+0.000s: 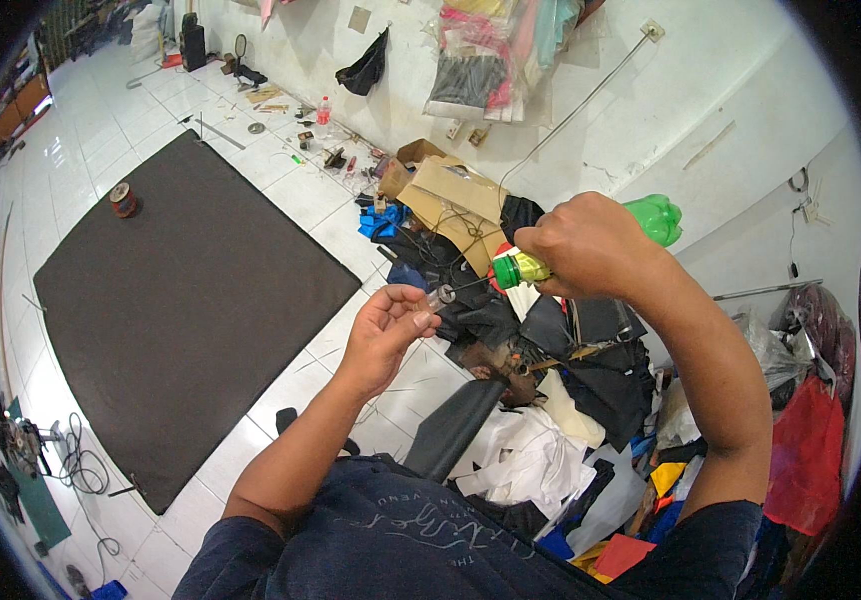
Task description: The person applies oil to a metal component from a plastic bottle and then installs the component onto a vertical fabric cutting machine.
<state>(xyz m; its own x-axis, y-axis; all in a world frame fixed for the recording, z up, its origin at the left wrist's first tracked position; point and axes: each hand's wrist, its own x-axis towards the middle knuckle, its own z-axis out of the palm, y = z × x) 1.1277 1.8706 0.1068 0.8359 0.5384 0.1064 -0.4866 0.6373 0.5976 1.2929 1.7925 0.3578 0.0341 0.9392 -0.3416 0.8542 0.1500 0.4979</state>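
My right hand [591, 245] is closed round a green plastic bottle [656, 218], tipped so its green cap [507, 271] points down and left. Between the fingertips of my left hand [388, 330] is a small clear cylindrical container [441, 297], its round end facing the bottle. A thin dark line runs from the cap to this container; whether it is a tube or a stream of liquid, I cannot tell. Most of the bottle's middle is hidden by my right fingers.
A large dark panel [201, 310] lies on the white tiled floor at left, with a small round tin [124, 200] on it. Fabric scraps [531, 450] and flattened cardboard [456, 205] are heaped below and beyond my hands. Bagged items [471, 75] hang on the wall.
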